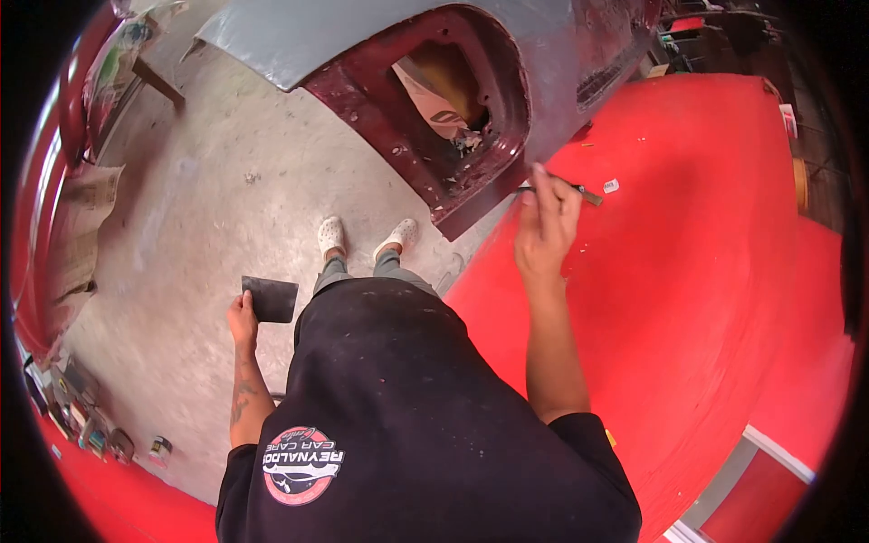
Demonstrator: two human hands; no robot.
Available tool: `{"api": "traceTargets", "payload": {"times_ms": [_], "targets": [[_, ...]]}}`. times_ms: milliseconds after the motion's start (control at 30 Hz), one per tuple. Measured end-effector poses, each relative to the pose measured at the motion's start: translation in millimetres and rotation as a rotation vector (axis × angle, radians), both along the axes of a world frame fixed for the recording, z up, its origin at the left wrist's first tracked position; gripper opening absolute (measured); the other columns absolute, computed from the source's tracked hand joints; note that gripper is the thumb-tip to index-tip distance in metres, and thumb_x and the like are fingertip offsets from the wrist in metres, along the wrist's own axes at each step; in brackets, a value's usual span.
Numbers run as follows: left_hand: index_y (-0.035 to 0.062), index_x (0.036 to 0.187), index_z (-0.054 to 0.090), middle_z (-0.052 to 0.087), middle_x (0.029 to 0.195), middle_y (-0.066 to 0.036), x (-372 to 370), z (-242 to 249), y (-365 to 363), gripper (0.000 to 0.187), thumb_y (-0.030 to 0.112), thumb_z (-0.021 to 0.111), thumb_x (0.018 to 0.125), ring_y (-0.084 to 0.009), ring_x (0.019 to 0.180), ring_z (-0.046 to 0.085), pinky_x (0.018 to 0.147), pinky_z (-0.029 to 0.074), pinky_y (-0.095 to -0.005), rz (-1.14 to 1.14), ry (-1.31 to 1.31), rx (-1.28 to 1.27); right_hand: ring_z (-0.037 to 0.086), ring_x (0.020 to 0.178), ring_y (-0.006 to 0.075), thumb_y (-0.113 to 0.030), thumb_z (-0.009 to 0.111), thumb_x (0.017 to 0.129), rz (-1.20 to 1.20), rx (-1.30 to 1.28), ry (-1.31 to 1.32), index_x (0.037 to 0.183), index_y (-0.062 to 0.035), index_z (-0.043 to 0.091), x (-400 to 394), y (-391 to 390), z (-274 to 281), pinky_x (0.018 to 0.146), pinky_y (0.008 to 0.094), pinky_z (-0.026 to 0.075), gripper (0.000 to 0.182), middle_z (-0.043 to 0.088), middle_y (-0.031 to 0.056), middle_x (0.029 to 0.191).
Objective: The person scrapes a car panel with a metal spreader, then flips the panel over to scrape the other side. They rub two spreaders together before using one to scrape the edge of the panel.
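My left hand (242, 319) is closed on the edge of a dark rectangular sheet (271, 300), held out low over the concrete floor. On the other side, my right hand (549, 226) is raised beside the lower corner of a grey and dark-red car body panel (480, 204). A small brush (592, 197) runs between its fingers, with the tan bristle end pointing right and a bit of the thin handle showing on the left. The panel has a deep recess with an opening, and brown paper shows through it.
A large red surface (688, 271) spreads along the right, with a small white scrap (611, 185) on it. Cans and tools (90, 421) stand at the lower left, near a small can (160, 447). Brown paper (89, 226) hangs at the left.
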State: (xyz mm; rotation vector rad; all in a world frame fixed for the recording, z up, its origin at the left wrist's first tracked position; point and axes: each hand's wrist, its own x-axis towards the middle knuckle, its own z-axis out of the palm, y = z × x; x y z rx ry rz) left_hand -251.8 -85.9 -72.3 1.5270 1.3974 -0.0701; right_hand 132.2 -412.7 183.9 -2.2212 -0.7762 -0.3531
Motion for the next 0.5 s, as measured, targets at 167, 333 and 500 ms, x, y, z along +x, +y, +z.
{"api": "traceTargets", "payload": {"times_ms": [167, 333, 500], "targets": [[0.0018, 0.084, 0.063, 0.051, 0.064, 0.002, 21, -9, 26, 0.039, 0.036, 0.052, 0.098, -0.0084, 0.055, 0.049, 0.047, 0.042, -0.027, -0.06, -0.072, 0.039, 0.044, 0.111, 0.0305, -0.007, 0.07, 0.08, 0.003, -0.3, -0.183, 0.137, -0.0071, 0.052, 1, 18, -7, 0.092, 0.0383, 0.042, 0.059, 0.045, 0.0191, 0.124], [0.0024, 0.084, 0.063, 0.051, 0.063, 0.002, 23, -9, 31, 0.038, 0.036, 0.052, 0.098, -0.0082, 0.053, 0.048, 0.047, 0.041, -0.0267, -0.083, -0.097, 0.063, 0.044, 0.111, 0.0334, -0.009, 0.073, 0.078, -0.044, -0.312, -0.215, 0.14, -0.0055, 0.047, 2, 26, -10, 0.094, 0.0407, 0.041, 0.067, 0.044, 0.022, 0.125], [-0.0015, 0.076, 0.06, 0.049, 0.059, 0.0, 12, -2, 14, 0.039, 0.03, 0.052, 0.099, -0.0089, 0.051, 0.045, 0.046, 0.038, -0.0286, -0.043, -0.036, 0.017, 0.044, 0.111, 0.0342, -0.006, 0.072, 0.078, -0.032, -0.299, -0.157, 0.141, -0.0035, 0.044, 6, 31, -12, 0.094, 0.0409, 0.041, 0.069, 0.043, 0.0224, 0.126]]}}
